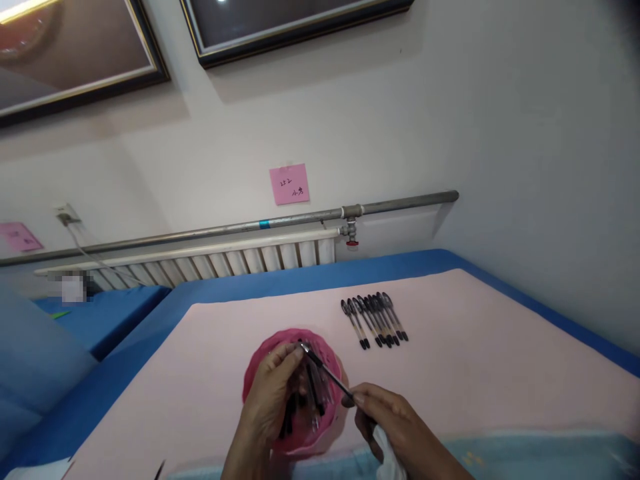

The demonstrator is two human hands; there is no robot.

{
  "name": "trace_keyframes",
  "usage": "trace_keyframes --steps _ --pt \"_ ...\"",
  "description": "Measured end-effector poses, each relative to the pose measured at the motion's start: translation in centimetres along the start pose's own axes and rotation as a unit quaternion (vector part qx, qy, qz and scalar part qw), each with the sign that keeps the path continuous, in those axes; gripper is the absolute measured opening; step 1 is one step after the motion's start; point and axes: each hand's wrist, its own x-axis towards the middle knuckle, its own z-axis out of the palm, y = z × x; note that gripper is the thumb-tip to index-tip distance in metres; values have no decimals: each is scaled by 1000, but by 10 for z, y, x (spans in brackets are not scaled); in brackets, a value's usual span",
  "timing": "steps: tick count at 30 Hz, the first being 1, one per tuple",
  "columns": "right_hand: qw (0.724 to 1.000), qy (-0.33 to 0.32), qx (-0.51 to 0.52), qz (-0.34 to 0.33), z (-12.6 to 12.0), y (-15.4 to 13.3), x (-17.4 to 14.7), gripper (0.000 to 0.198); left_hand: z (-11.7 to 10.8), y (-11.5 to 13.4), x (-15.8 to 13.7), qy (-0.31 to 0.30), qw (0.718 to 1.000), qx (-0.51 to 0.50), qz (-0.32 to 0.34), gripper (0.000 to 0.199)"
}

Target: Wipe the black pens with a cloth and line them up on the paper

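A pen [330,375] with a black grip and a slim barrel slants over a pink basket [334,352] with a scalloped rim. My left hand [274,383] is closed, thumb and finger pinching at the pen's upper tip end; whether a small part is between them I cannot make out. My right hand [395,419] grips the pen's lower end between thumb and fingers. Several clear and black pen parts [314,390] lie in the basket, partly hidden by my left hand. Beneath my right hand shows something white and soft [387,457].
Several black-capped pens [375,321] lie side by side on the pink sheet [450,333], right of the basket. The sheet covers a blue-topped table [320,273] against the wall. Behind it are a radiator [270,257] and a pipe [410,201]. A blue-clad person's sleeve [35,360] is at left.
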Motion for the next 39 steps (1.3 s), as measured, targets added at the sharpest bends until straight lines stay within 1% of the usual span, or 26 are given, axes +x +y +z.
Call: trace_keyframes --steps 5,9,12,15,17,20,22,27,29,32,35,39 --pt "1000 16 -22 -6 0 1 -1 34 0 -3 0 29 999 31 11 31" --pt "1000 8 -21 -2 0 2 -1 35 -2 -2 -1 17 999 41 5 27" --pt "999 12 -29 -14 0 1 -2 34 0 -2 -1 9 999 31 3 29" --pt "999 15 -30 -22 0 -2 -3 32 1 -1 -1 19 999 35 4 31" --pt "1000 8 -10 -9 2 -5 -5 30 1 1 -2 21 999 33 4 30" --pt "998 -6 54 20 4 -10 -5 28 0 6 -5 0 1000 14 -2 27" --pt "996 -12 79 25 4 -11 -5 28 -1 8 -6 -14 1000 -3 -9 27" --pt "999 -17 37 11 1 -12 -4 27 -3 4 -3 -9 1000 15 -3 28" --pt "999 -21 48 12 0 -13 -4 25 -5 3 -2 -14 1000 18 5 27" --pt "996 -22 77 28 1 -19 -6 24 -8 5 -3 -40 999 -1 10 23" --pt "996 -27 75 33 3 -26 -8 26 -8 7 -5 -64 997 -28 11 22" --pt "997 -24 72 21 3 -28 -9 24 -7 7 -5 -64 997 -34 7 24"
